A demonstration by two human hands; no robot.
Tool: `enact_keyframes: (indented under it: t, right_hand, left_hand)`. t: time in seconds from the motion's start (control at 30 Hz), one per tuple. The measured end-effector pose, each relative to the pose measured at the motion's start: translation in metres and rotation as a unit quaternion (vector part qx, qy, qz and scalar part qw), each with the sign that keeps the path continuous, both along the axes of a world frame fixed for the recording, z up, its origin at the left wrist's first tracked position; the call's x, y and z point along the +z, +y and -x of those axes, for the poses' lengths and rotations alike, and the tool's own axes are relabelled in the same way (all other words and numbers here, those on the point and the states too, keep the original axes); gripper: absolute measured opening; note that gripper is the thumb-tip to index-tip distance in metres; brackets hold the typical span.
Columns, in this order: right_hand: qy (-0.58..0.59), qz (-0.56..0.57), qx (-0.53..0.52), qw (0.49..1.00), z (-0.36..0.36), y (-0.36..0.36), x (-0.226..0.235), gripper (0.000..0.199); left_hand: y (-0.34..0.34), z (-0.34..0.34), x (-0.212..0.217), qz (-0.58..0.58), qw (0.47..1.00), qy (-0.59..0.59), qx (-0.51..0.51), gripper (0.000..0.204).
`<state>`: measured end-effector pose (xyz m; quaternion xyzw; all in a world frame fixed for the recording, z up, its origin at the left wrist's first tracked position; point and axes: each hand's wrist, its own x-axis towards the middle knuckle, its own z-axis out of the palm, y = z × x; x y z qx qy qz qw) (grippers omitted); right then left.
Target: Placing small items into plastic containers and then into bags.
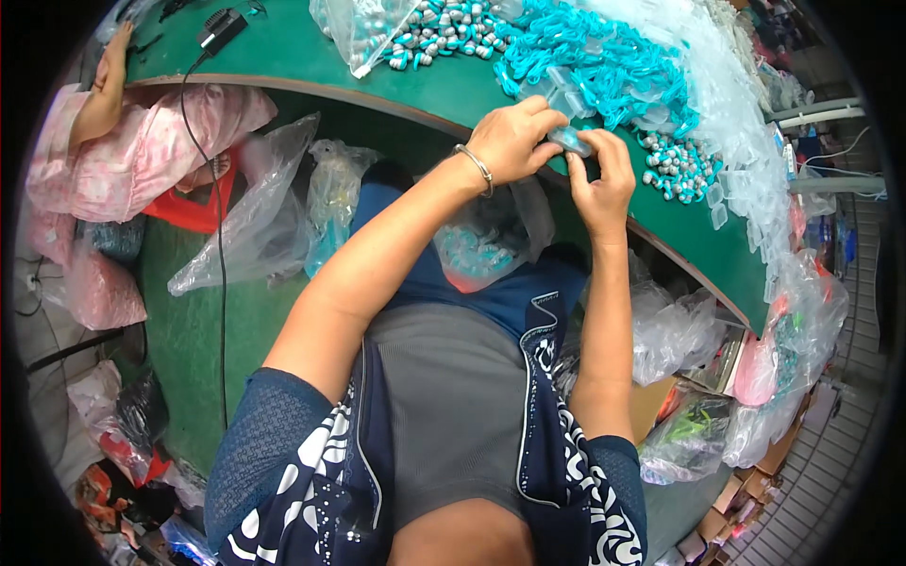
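Over the near edge of the green table, a small clear plastic case [570, 141] with something teal inside is held between my two hands. My left hand [514, 140] pinches its left side, and the fingers of my right hand [604, 179] close on its right side. Just beyond them another clear case [564, 92] lies against a heap of teal cords [604, 57]. Grey-and-teal plugs, apparently corded earplugs [678, 168], are piled to the right of my right hand. The fingers partly cover the held case.
More plugs [444, 36] lie at the table's far side by a clear bag [363, 33]. Many clear cases [746, 179] cover the right side. A bag with teal pieces [477, 250] hangs below my hands. A black adapter [222, 33] and another person's arm [99, 108] are at left.
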<state>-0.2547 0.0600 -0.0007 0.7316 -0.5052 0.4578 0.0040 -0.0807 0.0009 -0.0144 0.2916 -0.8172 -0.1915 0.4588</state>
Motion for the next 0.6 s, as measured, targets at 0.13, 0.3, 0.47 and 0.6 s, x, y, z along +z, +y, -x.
enact_keyframes:
  t: [0.13,0.3,0.47,0.6]
  right_hand:
    - [0.003,-0.002,-0.009,1.0,0.0014,-0.0003,0.0031,0.031]
    - [0.015,0.018,-0.005,1.0,-0.0001,-0.002,0.0007,0.032]
    - [0.008,0.008,-0.004,1.0,-0.0007,-0.0026,0.001,0.033]
    - [0.014,0.0,-0.014,1.0,-0.0001,-0.0019,0.003,0.033]
  left_hand:
    - [-0.0023,0.0023,0.0023,0.012,1.0,-0.008,0.001,0.032]
    - [-0.0018,0.0003,0.0016,0.018,1.0,-0.008,0.008,0.032]
    - [-0.002,-0.0001,0.0006,0.027,1.0,-0.012,0.01,0.03]
    - [-0.0022,0.0012,0.0001,0.029,0.999,-0.016,0.01,0.03]
